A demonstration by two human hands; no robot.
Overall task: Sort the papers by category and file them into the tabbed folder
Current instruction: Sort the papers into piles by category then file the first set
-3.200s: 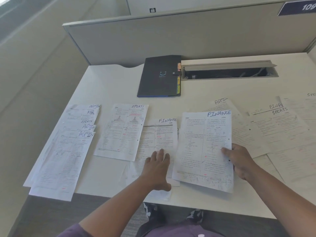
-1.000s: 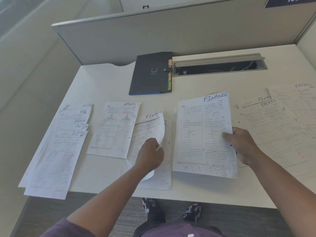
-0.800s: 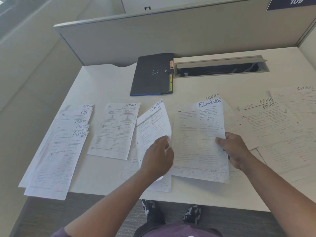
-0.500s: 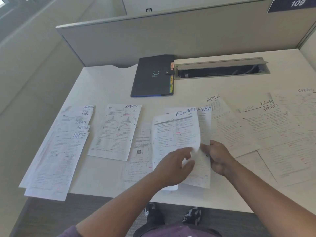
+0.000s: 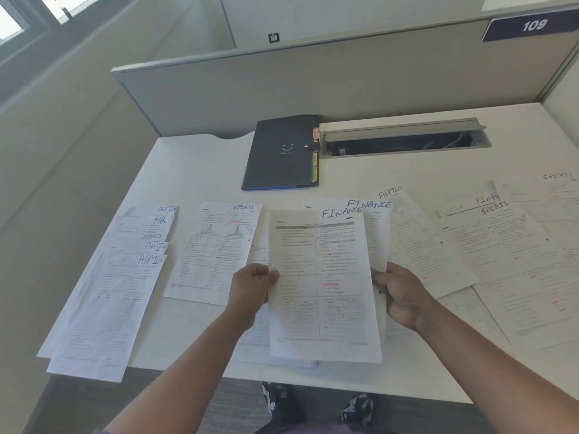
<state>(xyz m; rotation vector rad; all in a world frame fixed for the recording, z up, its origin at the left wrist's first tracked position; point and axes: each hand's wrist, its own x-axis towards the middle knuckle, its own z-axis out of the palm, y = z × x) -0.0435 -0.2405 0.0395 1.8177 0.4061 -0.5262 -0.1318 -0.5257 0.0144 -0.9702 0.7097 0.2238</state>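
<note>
left hand (image 5: 250, 285) and right hand (image 5: 404, 296) fingers pinch the stacked finance sheets (image 5: 322, 286) by both side edges above the surface (image 5: 194, 170).

Tabbed folder (image 5: 282, 151) at desk (image 5: 194, 170) rear, just left of cable tray (image 5: 404, 137). Fanned ADMIN/HR stack (image 5: 125, 277) far left, SPORTS sheet (image 5: 216, 245) right of it, FINANCE sheets (image 5: 322, 277) centre, ADMIN sheet (image 5: 419, 245) behind-right, overlapping sheets (image 5: 517, 261) far right.
</note>
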